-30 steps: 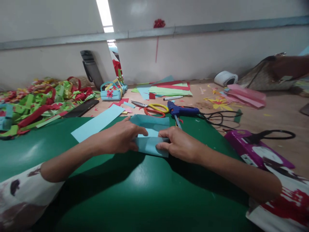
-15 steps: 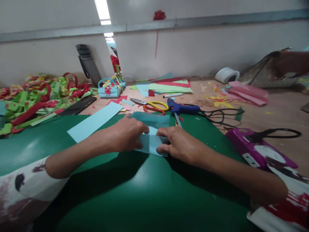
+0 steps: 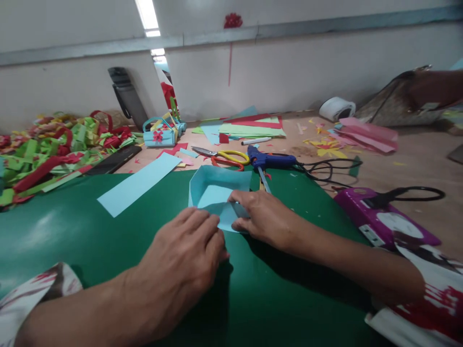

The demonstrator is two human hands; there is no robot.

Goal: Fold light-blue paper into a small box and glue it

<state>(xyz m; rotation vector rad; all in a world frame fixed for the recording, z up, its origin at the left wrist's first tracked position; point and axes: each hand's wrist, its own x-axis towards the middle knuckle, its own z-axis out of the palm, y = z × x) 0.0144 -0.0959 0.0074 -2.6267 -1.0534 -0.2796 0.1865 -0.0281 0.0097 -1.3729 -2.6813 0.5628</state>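
Observation:
A folded light blue paper box, open at the top with raised walls, sits on the green surface in the middle. My right hand pinches its near right corner between thumb and fingers. My left hand is in front of the box's near left side, covering that part. Its fingers are curled together, and their tips are hidden, so whatever they hold does not show. A flat light blue paper strip lies to the left of the box.
Behind the box are scissors and a blue glue gun; its cord runs right. A purple power strip lies right. Further back are paper sheets, a small blue paper bag, a bottle and a phone.
My left hand has come off the box's left side and moved nearer to me, uncovering the left wall. My right hand keeps its pinch at the near right corner.

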